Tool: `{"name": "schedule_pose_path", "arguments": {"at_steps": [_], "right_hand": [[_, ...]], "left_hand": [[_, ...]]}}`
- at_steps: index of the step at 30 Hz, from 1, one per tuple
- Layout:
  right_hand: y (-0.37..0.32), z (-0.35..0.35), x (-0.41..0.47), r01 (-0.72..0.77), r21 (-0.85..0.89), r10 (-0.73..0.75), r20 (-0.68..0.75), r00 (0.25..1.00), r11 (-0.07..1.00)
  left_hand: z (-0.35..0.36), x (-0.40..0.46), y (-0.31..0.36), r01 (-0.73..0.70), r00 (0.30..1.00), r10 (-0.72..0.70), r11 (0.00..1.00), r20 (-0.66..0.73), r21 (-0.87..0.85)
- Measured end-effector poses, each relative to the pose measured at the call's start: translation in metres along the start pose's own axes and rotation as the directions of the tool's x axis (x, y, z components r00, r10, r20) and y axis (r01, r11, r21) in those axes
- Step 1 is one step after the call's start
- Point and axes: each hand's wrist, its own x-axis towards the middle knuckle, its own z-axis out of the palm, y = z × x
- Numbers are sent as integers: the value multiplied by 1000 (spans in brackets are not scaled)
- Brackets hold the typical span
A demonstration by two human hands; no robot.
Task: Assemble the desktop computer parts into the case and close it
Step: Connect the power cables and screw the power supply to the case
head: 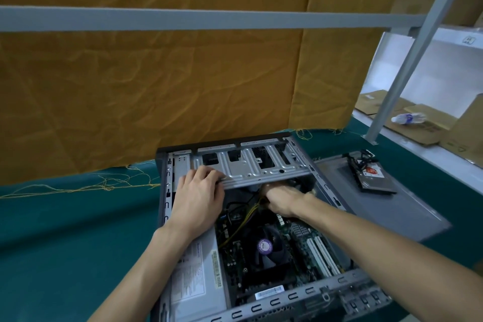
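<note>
An open desktop case point(163, 191) lies on its side on the green table. Inside it I see the motherboard with a black CPU fan point(266, 246), a silver power supply point(196, 274) at the left and a metal drive cage point(251, 165) at the far end. My left hand point(198, 193) rests on the cage's near left edge, its fingers curled over the lip. My right hand point(282, 198) reaches under the cage among yellow and black cables point(251, 212), fingers curled and hidden, so what it holds is unclear.
The grey side panel point(392, 206) lies flat to the right of the case, with a hard drive and cables point(371, 172) on it. A brown cloth point(156, 86) hangs behind. A grey frame post point(407, 60) stands at the right, with cardboard and a plastic bottle point(407, 118) beyond.
</note>
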Motion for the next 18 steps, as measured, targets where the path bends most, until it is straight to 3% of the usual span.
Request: {"name": "schedule_pose_path", "arguments": {"at_steps": [8,18], "right_hand": [[-6,2,-4,-7,199,10,-14,1000,980],[-19,5,9,-18,139,15,25,1000,990]], "left_hand": [[1,1,0,-11,1000,10,1000,-15,-16],[1,1,0,-7,1000,7,1000,-14,-2]]}}
